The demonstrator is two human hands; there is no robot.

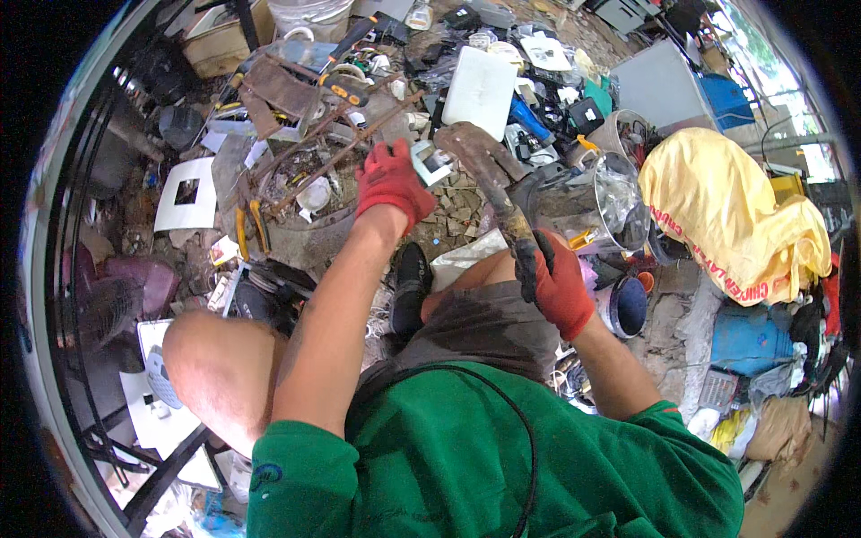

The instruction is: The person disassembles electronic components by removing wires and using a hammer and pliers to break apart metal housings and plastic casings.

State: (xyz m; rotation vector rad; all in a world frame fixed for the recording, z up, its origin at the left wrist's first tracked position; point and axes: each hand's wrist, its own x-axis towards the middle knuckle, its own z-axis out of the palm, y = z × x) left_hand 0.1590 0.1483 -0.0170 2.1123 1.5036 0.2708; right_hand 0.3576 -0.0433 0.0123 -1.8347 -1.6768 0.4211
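Note:
My right hand (pixel 560 285), in a red glove with dark patches, is wrapped round the handle of a hammer (pixel 491 175). Its heavy, rusty head is raised in front of me, up and to the left of that hand. In a matching red glove, my left hand (pixel 392 186) reaches forward over the littered ground, fingers bent a little and apart. Just right of its fingertips lies a small pale plastic housing (pixel 431 163) with a square opening, partly behind the hammer head. Whether the glove touches it, I cannot tell.
Pliers with orange handles (pixel 254 229) lie left of my left arm. A white panel (pixel 480 92) and mixed electronic scrap spread ahead. On the right are a clear bucket (pixel 619 202), a yellow sack (pixel 731 211) and a blue container (pixel 752 339). A white plate (pixel 186 204) lies at the left.

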